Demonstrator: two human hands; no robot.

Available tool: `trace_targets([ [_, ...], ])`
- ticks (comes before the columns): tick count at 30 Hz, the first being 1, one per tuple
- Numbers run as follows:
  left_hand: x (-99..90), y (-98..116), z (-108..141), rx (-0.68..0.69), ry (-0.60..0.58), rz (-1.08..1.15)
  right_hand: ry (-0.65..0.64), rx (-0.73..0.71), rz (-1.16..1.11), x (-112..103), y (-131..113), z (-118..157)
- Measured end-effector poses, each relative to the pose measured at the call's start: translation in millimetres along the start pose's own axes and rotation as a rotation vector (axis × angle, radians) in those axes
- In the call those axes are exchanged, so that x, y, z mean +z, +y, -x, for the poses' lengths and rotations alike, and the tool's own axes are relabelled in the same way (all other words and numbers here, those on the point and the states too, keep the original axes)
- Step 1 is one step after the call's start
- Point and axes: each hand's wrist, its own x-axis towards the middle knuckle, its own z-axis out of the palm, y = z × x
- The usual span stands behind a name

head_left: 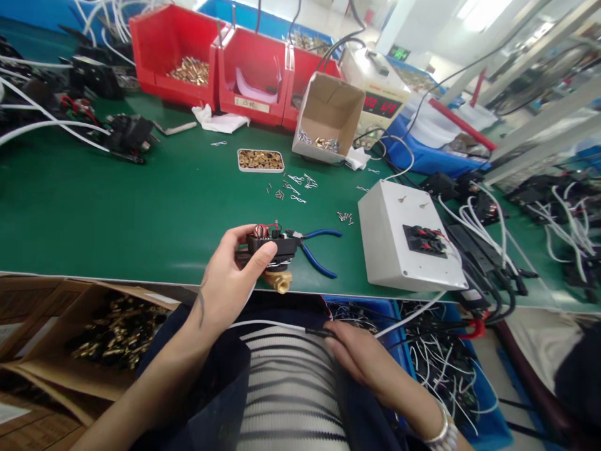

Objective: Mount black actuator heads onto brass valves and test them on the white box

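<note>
My left hand point(230, 269) is closed around a black motorized valve unit point(283, 249) at the table's front edge. Red wires show at the unit's open top, and a brass valve body point(280, 281) sticks out beneath it. Blue-handled pliers point(323, 233) lie just right of the unit, jaws close to it. Down by my lap, my right hand point(359, 351) has its fingers on a white cable point(275, 323) where a black connector point(318, 332) sits; the fingertips are partly hidden.
A grey box point(389, 244) with black terminals stands on the right. Loose clips and screws point(345, 218) lie mid-table near a white tray point(261, 169) of brass parts. Red bins point(176, 56), a cardboard box point(328, 119) and a power supply point(375, 81) stand behind.
</note>
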Motion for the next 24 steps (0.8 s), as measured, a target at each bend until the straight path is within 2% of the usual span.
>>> trace_targets([
  [4, -10.8, 2, -13, 0.159, 0.08, -0.509, -0.024, -0.016, -0.029, -10, -11, 4],
  [6, -14.1, 10, -6, 0.328, 0.156, -0.585, -0.021, -0.015, -0.026, -15, -15, 6],
  [7, -13.9, 13, 0, 0.403, 0.16, -0.562, -0.017, -0.013, -0.026, -17, -18, 7],
  [8, -12.1, 14, 9, 0.458, 0.114, -0.496, -0.011, -0.009, -0.027, -20, -21, 8],
  [9, -8.7, 14, 18, 0.484, -0.018, -0.434, 0.0, -0.005, -0.027, -22, -23, 8],
  [10, -4.1, 11, 27, 0.512, -0.203, -0.385, 0.015, -0.001, -0.028, -24, -26, 9],
  [12, 7.3, 0, 42, 0.435, -0.581, -0.37, 0.047, 0.006, -0.051, -28, -31, 11],
  [13, 12.9, -7, 47, 0.387, -0.699, -0.387, 0.066, 0.013, -0.078, -29, -32, 12],
  [14, 17.6, -13, 50, 0.362, -0.756, -0.401, 0.093, 0.019, -0.109, -31, -33, 13],
  [16, 23.4, -21, 53, 0.374, -0.766, -0.419, 0.165, 0.023, -0.162, -34, -33, 17],
  [19, 23.4, -21, 53, 0.494, -0.694, -0.431, 0.297, -0.054, -0.149, -39, -32, 22],
  [22, 19.5, -17, 54, 0.594, -0.667, -0.502, 0.336, -0.131, -0.068, -44, -32, 24],
  [24, 17.7, -16, 55, 0.636, -0.645, -0.536, 0.353, -0.117, -0.025, -46, -35, 24],
])
